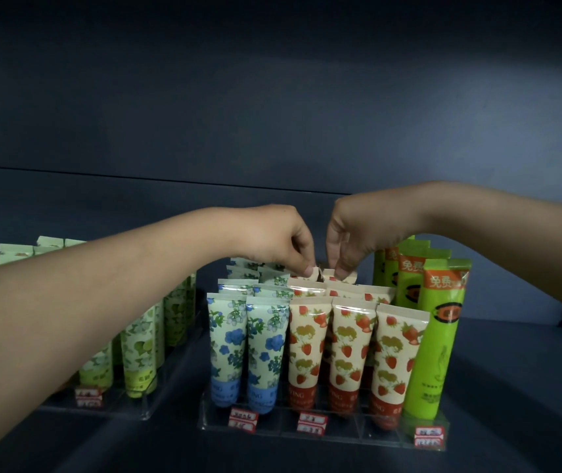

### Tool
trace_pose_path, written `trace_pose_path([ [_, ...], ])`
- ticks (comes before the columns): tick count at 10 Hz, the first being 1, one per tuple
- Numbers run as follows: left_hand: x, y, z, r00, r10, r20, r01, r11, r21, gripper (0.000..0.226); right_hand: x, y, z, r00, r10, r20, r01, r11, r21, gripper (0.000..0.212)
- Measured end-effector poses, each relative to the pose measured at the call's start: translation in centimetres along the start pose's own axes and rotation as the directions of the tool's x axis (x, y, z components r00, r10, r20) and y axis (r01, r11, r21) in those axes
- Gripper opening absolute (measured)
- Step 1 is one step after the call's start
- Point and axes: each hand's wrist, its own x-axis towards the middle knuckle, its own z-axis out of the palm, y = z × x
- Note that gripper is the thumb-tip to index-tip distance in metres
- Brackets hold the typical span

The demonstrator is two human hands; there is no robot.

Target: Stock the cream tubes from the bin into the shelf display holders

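At the clear holder's (358, 435) back row, strawberry tube tops (351, 278) are pinched by the left hand (281, 238) and right hand (353, 230).

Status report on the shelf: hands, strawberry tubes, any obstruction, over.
Left hand and right hand both pinching crimped tops of back-row strawberry tubes. Front rows stand in clear holder. Blue-flower tubes and green tubes crowd both sides.
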Motion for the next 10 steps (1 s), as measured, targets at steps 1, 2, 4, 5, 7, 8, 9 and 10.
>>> trace_pose_path([
  [1,0.0,-0.1,0.0,1.0,-0.002,0.006,0.002,1.0,-0.014,0.012,0.0,0.0,0.0,1.0,0.002,-0.002,-0.002,1.0,-0.003,0.009],
  [2,-0.1,-0.2,0.1,1.0,0.004,0.015,-0.003,1.0,-0.023,0.013,0.0,0.0,0.0,1.0,-0.003,-0.001,0.003,1.0,-0.005,0.011],
  [4,-0.3,-0.2,0.2,1.0,0.015,0.022,-0.014,0.999,-0.039,0.014,-0.1,-0.1,0.0,1.0,0.011,0.009,-0.011,1.0,-0.003,0.012],
  [5,-0.4,-0.3,0.1,1.0,0.004,0.022,-0.003,0.999,-0.049,0.014,-0.1,0.0,-0.1,1.0,0.006,0.014,-0.006,1.0,0.001,0.011],
  [7,-0.7,-0.2,-0.2,1.0,-0.004,0.02,0.005,0.998,-0.063,0.013,-0.3,0.0,-0.2,1.0,-0.007,0.012,0.007,1.0,0.005,0.011],
  [8,-1.0,-0.1,-0.5,1.0,-0.018,0.009,0.019,0.998,-0.062,0.014,-0.4,0.0,-0.1,1.0,0.0,0.019,0.0,1.0,-0.017,0.012],
  [9,-1.2,-0.2,-0.7,1.0,-0.02,-0.012,0.019,0.998,-0.053,0.013,-0.4,-0.1,-0.1,1.0,0.0,0.01,0.0,1.0,-0.025,0.012],
  [10,-1.7,-0.1,-1.0,0.993,-0.032,-0.113,0.026,0.998,-0.054,0.012,-0.8,-0.3,-0.2,0.998,0.001,-0.062,-0.001,1.0,0.001,0.012],
])
